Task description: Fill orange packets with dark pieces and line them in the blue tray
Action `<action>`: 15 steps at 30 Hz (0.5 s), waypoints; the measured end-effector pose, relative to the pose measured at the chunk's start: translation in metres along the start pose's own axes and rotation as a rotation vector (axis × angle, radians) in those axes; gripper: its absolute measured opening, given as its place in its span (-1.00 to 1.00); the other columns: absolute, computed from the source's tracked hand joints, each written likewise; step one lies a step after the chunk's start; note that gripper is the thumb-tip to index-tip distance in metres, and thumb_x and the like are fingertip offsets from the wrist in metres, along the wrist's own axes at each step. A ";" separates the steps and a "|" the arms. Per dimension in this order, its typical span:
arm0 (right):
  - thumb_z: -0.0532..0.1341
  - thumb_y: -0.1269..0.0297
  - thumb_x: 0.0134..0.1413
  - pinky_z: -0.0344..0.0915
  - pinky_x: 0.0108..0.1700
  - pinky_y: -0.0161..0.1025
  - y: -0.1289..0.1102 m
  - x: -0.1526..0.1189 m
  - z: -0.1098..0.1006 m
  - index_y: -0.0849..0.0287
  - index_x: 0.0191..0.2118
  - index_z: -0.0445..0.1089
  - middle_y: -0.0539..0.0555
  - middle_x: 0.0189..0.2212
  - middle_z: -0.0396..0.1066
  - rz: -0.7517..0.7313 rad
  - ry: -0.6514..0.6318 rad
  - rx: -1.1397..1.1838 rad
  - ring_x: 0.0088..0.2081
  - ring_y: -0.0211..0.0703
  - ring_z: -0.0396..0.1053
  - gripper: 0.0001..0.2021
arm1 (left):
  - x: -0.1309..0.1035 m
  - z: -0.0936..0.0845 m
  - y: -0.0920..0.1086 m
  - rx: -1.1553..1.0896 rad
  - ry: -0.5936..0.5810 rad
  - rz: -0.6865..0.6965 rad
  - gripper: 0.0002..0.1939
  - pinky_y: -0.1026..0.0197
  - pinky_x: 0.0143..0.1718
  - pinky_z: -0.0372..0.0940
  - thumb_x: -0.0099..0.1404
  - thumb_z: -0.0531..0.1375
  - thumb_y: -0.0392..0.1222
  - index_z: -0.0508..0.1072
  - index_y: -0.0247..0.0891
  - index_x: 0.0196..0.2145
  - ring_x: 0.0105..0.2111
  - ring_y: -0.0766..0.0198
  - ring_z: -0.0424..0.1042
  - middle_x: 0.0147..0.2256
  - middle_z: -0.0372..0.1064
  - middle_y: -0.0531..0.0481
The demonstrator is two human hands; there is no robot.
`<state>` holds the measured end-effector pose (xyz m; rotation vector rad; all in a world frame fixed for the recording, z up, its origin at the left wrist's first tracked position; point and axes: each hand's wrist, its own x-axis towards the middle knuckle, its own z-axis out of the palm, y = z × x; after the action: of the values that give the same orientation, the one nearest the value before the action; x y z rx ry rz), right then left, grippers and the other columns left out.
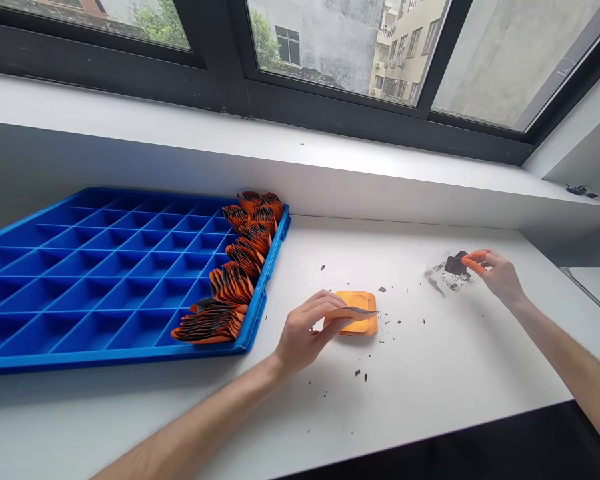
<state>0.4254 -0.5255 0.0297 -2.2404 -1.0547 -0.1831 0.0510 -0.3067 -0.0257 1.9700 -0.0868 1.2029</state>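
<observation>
Pinching an orange packet, the left hand sits above an orange stack on the white table; the right hand (fingertips covered in orange) touches dark squares over a clear bag, whether gripping I can't tell.

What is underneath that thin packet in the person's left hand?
Beneath the thin packet in the left hand lie flat orange pieces on the white table. The packet and hand cover part of them, so their middle cannot be seen.

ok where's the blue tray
In the head view, the tray is on the left of the table, with the left hand to its right.
</observation>
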 end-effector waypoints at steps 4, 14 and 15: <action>0.23 -0.49 -0.07 0.34 -0.28 -0.11 0.002 -0.001 0.002 0.14 -0.35 0.47 0.13 -0.26 0.47 0.024 -0.076 0.010 -0.32 -0.07 0.40 -0.33 | 0.000 0.001 0.000 0.007 0.000 -0.003 -0.89 0.22 -0.33 0.46 0.42 0.21 -0.31 0.56 -0.24 -0.19 -0.32 0.24 0.49 -0.40 0.51 -0.03; 0.17 -0.37 0.14 0.37 -0.17 -0.10 -0.006 -0.003 0.000 0.18 -0.24 0.40 0.10 -0.32 0.47 0.091 -0.108 0.082 -0.28 -0.11 0.44 -0.40 | -0.001 0.000 -0.004 0.012 -0.045 0.029 -0.90 0.22 -0.33 0.47 0.40 0.21 -0.35 0.54 -0.25 -0.18 -0.33 0.26 0.49 -0.39 0.52 -0.03; 0.17 -0.37 0.14 0.37 -0.17 -0.10 -0.009 -0.004 0.000 0.18 -0.24 0.39 0.10 -0.32 0.47 0.092 -0.098 0.088 -0.28 -0.11 0.44 -0.40 | -0.001 0.000 -0.004 0.010 -0.049 0.032 -0.89 0.23 -0.32 0.47 0.40 0.22 -0.35 0.54 -0.26 -0.18 -0.32 0.26 0.49 -0.38 0.52 -0.03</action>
<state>0.4165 -0.5233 0.0324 -2.2319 -0.9882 0.0129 0.0521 -0.3041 -0.0291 2.0137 -0.1381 1.1781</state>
